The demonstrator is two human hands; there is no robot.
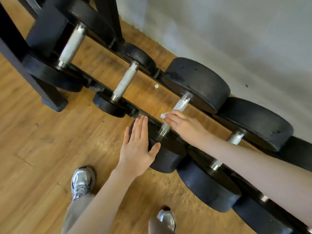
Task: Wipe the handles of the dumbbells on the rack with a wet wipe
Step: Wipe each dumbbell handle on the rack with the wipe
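Head view: right hand (181,123) at frame centre, fingers curled round wipe (163,115), pressing it on a dumbbell handle (175,112) on the rack (141,114). Left hand (137,146) at 7 o'clock of it, fingers straight and together, flat on that dumbbell's near head (166,159).

It was a gym: black dumbbells (195,85) lay in a row on a low rack (141,114) over wood-plank flooring (42,141), beside a grey wall (236,31)

right hand (181,125) wiping dumbbell handle (181,104), wet wipe (163,115)
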